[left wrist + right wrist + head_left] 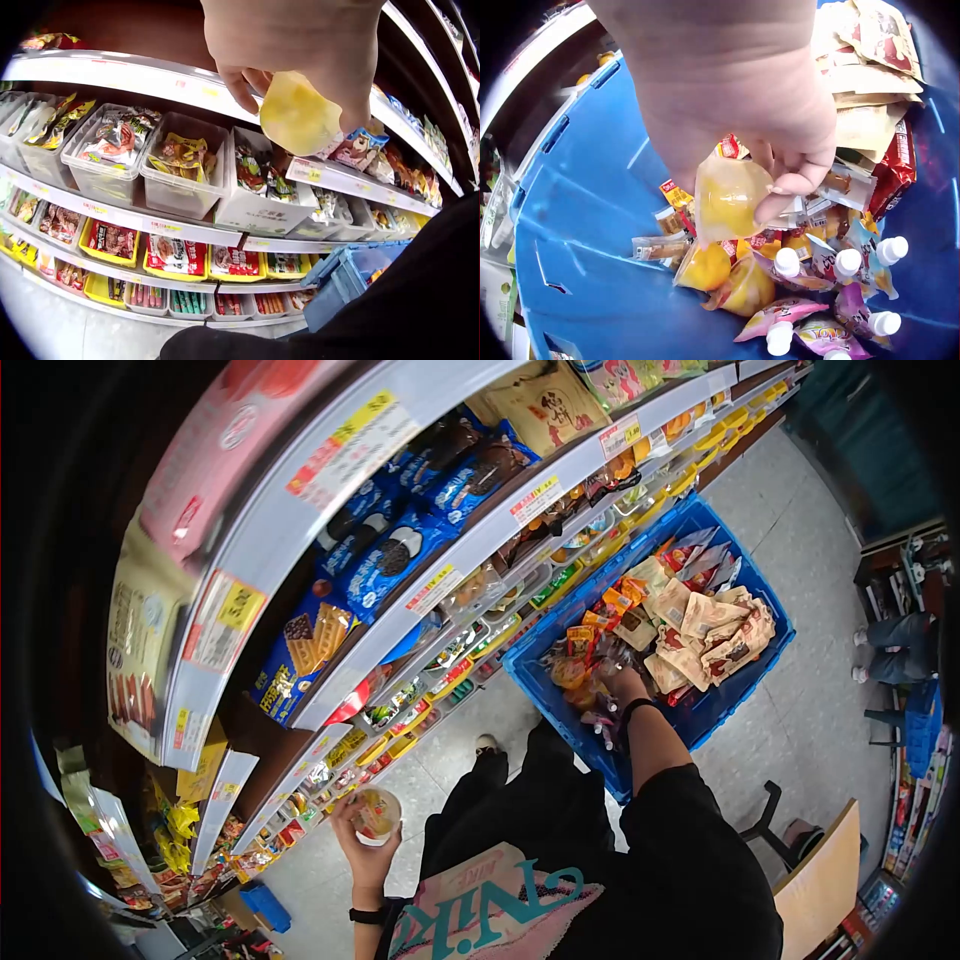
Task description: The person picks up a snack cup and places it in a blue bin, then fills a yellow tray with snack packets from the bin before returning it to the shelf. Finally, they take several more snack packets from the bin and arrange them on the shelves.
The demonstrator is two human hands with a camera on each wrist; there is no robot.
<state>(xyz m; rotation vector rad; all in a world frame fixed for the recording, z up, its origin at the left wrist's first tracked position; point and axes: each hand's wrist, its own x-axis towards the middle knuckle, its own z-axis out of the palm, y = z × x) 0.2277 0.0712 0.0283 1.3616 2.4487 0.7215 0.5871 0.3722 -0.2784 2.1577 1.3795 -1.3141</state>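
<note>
My left hand (362,852) grips a clear round fruit jelly cup (376,813) beside the shelf. Yellow pieces show through this cup in the left wrist view, where the fingers curl around its edge. Inside the blue crate (592,202), my right hand (742,135) pinches a second jelly cup (731,199) with yellow content. Just below it lie more yellow fruit cups (705,266). Several pouches with white caps (847,262) fill the near part of the crate. Tan snack packets (712,615) are heaped toward its other end.
Shelving along the left carries blue cookie packs (400,555) and price tags (535,500). Lower tiers hold clear bins (186,180) and yellow trays (176,255) of snacks. At right are a wooden board (825,880) and another person's legs (895,645).
</note>
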